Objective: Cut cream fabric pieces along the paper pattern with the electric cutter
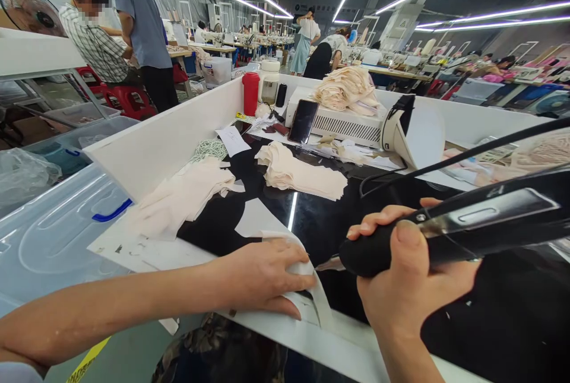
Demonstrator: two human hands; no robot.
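My left hand (262, 276) lies with its fingers stretched out, pressing on a cream fabric piece (289, 246) and a white curved template (256, 220) near the table's front edge. My right hand (409, 276) is closed round a black corded hand tool (445, 228) with a silver panel. A flat metal tip (332, 264) shows beyond the tool's rounded end, close to my left fingertips; its exact kind is unclear. Two stacks of cream fabric pieces lie beyond my hands: a left stack (187, 196) and a middle stack (303, 172).
The black tabletop (320, 222) has raised white side boards (146, 151). Behind stand a phone (303, 122), a red cup (250, 93), a white box (342, 127) topped with fabric, and a white holder (416, 133). A black cable (472, 154) runs rightward. Co-workers are farther back.
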